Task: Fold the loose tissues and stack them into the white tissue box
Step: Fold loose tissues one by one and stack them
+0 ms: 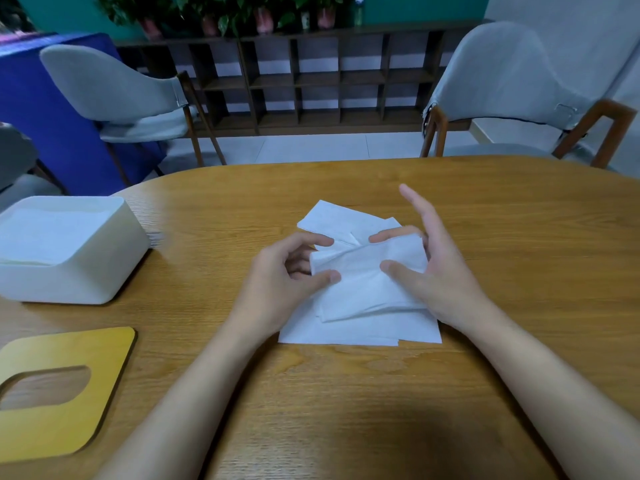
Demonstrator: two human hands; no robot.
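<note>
L hand (277, 284) & R hand (445, 271), both w/ pinch grip on top tissue (363, 285) above flat pile (346, 334)

Nothing legible shows: the white tissue box (104, 271) far left of the left hand (287, 271), the yellow lid (52, 427) nearer on that side, and the tissues (363, 327) between it and the right hand (440, 271) look plain, with no readable print

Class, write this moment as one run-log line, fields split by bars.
stage: folding | left hand: pinches tissue | right hand: pinches tissue | white tissue box: lid off | yellow lid: flat on table
</note>
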